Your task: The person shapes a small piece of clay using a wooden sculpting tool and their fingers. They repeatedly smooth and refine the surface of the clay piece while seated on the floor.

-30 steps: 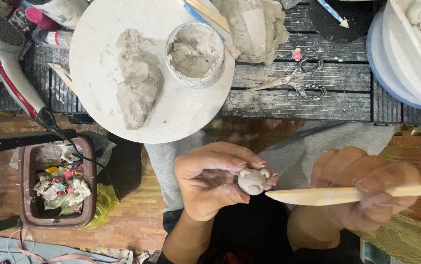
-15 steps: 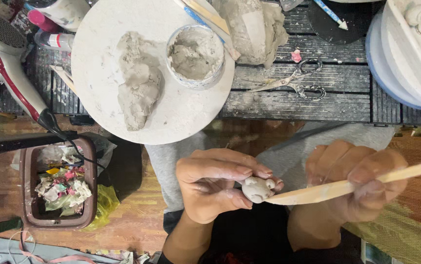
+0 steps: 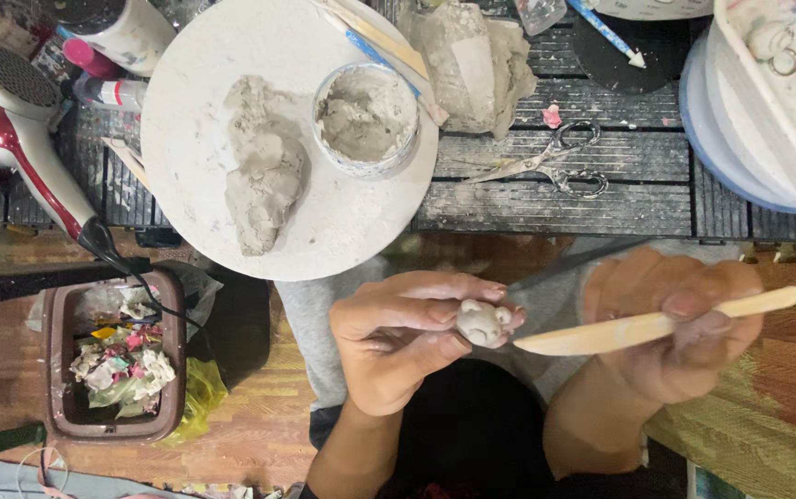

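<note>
The left hand pinches a small pale clay figure between thumb and fingertips, low in the middle of the frame. The right hand, at lower right, grips a flat wooden modelling tool whose pointed end sits just beside the figure. Above, on the dark slatted surface, a round white board carries a lump of grey clay and a clay-filled cup. Scissors lie to the right of the board, and a red hairdryer sits at upper left.
</note>
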The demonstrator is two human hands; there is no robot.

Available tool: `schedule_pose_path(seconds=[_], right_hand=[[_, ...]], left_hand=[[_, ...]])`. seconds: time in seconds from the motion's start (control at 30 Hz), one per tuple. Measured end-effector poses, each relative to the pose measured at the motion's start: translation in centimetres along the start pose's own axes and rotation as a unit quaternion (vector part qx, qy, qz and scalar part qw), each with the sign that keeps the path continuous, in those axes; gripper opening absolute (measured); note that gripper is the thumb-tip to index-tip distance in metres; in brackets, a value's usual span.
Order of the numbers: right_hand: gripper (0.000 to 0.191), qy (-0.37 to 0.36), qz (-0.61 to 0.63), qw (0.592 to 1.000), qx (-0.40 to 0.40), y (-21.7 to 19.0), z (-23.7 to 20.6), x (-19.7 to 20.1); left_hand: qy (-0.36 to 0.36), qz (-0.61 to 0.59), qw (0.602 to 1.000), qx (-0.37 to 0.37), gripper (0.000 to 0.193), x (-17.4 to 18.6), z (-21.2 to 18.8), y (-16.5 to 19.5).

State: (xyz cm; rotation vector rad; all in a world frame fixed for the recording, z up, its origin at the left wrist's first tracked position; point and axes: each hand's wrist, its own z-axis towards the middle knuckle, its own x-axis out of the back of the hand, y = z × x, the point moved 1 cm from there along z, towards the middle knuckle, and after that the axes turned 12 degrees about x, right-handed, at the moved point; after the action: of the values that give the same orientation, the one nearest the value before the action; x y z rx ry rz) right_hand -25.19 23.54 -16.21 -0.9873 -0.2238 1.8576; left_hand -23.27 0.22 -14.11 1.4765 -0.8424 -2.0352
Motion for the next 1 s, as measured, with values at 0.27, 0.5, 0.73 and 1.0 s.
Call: schedule_pose_path(seconds=[0.27, 0.5, 0.73, 1.0], right_hand=[[0.026, -0.084, -0.009, 0.996, 0.021, 0.2, 0.5, -0.6], [0.018, -0.114, -0.018, 0.993, 0.022, -1.0, 0.7, 0.1], [0.026, -0.133, -0.045, 0.99, 0.0, -2.5, 0.3, 0.4], [0.025, -0.123, -0.051, 0.991, -0.023, -2.5, -0.1, 1.2]], left_hand=[[0.006, 0.002, 1.0, 0.018, 0.018, -0.1, -0.1, 0.1], [-0.006, 0.032, 0.999, 0.03, 0.019, 0.0, -0.1, 0.6], [-0.013, 0.018, 0.999, 0.048, 0.019, -0.1, -0.2, 0.6], [-0.035, 0.006, 0.998, 0.051, 0.018, -0.1, 0.0, 0.5]])
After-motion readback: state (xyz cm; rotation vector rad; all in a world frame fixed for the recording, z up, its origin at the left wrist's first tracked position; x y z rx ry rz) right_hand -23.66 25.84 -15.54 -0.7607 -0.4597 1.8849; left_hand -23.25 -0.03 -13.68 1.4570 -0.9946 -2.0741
